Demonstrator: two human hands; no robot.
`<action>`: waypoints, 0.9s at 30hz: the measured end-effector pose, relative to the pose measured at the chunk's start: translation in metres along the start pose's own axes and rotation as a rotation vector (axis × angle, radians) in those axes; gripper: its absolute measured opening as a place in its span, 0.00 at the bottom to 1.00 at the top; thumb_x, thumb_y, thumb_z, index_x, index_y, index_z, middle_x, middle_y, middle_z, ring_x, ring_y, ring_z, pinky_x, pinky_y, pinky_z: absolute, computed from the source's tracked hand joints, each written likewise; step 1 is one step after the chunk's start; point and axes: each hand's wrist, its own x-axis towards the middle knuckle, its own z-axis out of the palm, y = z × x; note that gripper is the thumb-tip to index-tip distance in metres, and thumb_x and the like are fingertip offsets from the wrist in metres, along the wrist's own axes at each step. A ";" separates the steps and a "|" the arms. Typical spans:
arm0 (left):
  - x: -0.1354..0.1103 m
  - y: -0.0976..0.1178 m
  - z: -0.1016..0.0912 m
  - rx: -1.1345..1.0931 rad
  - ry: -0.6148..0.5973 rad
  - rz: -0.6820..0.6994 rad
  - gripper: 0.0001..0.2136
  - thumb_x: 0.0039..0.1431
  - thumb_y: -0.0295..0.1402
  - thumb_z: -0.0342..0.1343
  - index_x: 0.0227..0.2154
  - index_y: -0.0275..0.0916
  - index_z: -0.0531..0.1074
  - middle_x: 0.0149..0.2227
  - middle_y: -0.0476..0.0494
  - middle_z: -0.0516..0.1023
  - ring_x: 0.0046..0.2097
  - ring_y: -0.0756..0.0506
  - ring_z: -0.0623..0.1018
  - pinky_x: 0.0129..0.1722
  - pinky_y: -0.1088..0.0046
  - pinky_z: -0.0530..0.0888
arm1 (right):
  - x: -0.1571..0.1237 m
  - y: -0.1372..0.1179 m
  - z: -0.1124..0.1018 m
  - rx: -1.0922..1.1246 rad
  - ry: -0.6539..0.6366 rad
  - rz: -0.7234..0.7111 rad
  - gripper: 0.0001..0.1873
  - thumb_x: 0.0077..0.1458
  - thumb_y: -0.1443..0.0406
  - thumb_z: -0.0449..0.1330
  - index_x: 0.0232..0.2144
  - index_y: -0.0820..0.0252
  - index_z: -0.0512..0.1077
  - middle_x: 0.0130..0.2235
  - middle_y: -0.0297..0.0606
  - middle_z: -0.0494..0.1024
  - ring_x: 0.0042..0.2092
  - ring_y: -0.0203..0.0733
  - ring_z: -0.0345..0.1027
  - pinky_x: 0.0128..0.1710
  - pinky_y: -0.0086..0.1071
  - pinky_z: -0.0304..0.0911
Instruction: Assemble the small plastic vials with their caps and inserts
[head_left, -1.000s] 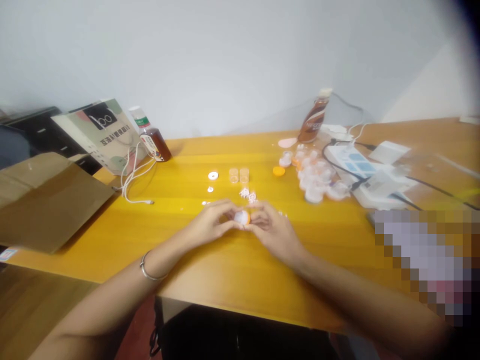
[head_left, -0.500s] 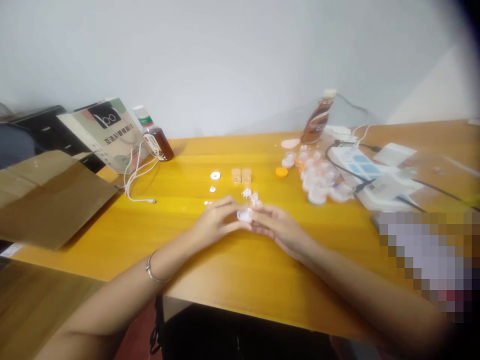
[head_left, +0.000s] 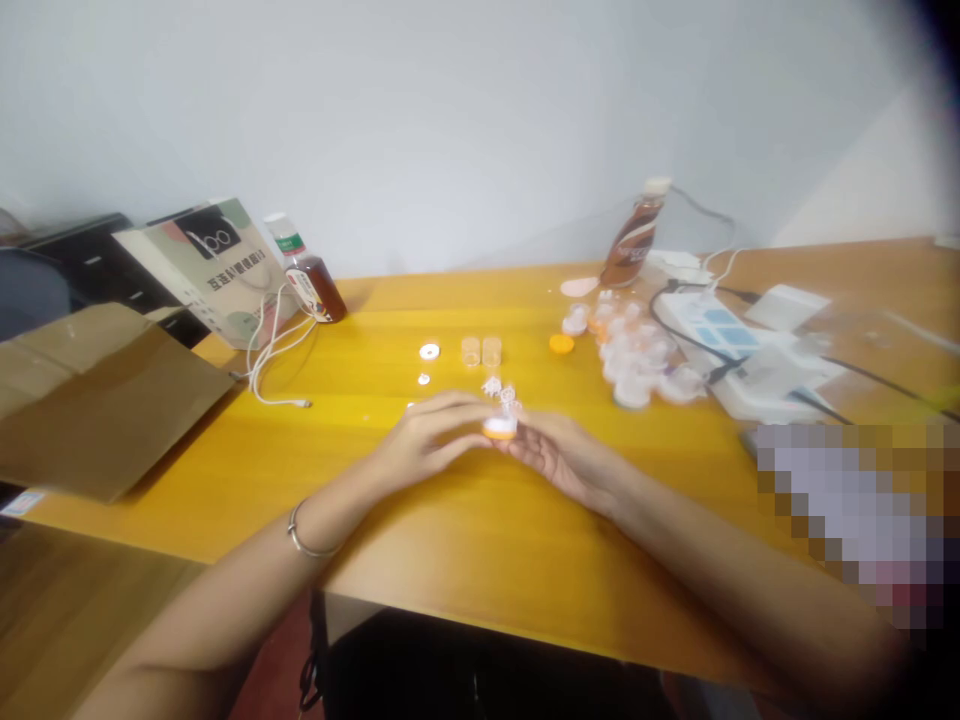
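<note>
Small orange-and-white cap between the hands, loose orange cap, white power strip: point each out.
Small orange-and-white cap (head_left: 500,428): head view, its orange rim.
Loose orange cap (head_left: 559,344): head view, top face.
White power strip (head_left: 712,325): head view, blue-marked top.

On my yellow wooden table (head_left: 465,540), my left hand (head_left: 427,440) and right hand (head_left: 559,455) meet at a small orange-and-white plastic cap (head_left: 499,427). Behind them stand two clear little cups (head_left: 481,351), a white ring (head_left: 429,351) to their left. Farther right lies a heap of clear plastic pieces (head_left: 634,355), then a white power strip (head_left: 709,325). A brown cardboard sheet (head_left: 97,400) lies far left.
</note>
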 end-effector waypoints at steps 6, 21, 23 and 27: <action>-0.003 -0.003 -0.003 0.178 -0.015 0.072 0.12 0.57 0.28 0.53 0.44 0.36 0.68 0.39 0.40 0.74 0.41 0.49 0.73 0.41 0.71 0.73 | -0.004 0.001 0.003 0.048 -0.062 -0.023 0.08 0.48 0.63 0.61 0.31 0.60 0.76 0.33 0.35 0.79 0.33 0.30 0.73 0.40 0.22 0.68; -0.007 -0.006 -0.005 0.259 -0.082 0.149 0.15 0.57 0.26 0.51 0.48 0.38 0.64 0.45 0.39 0.72 0.47 0.47 0.72 0.45 0.67 0.72 | -0.004 0.005 0.002 -0.115 -0.145 -0.128 0.12 0.41 0.66 0.65 0.34 0.58 0.75 0.32 0.32 0.78 0.34 0.32 0.71 0.44 0.31 0.64; -0.004 -0.003 -0.006 0.150 -0.114 0.061 0.14 0.56 0.29 0.53 0.46 0.38 0.66 0.48 0.38 0.70 0.49 0.46 0.71 0.48 0.64 0.71 | -0.002 0.005 0.001 -0.195 -0.138 -0.149 0.15 0.40 0.66 0.65 0.35 0.59 0.74 0.34 0.34 0.78 0.37 0.35 0.71 0.47 0.35 0.63; -0.002 -0.002 -0.002 -0.056 -0.110 -0.084 0.08 0.56 0.30 0.53 0.39 0.37 0.69 0.45 0.39 0.72 0.46 0.47 0.72 0.47 0.64 0.71 | 0.000 0.008 0.003 -0.283 -0.084 -0.173 0.20 0.38 0.66 0.66 0.38 0.58 0.73 0.37 0.34 0.78 0.42 0.39 0.71 0.51 0.39 0.59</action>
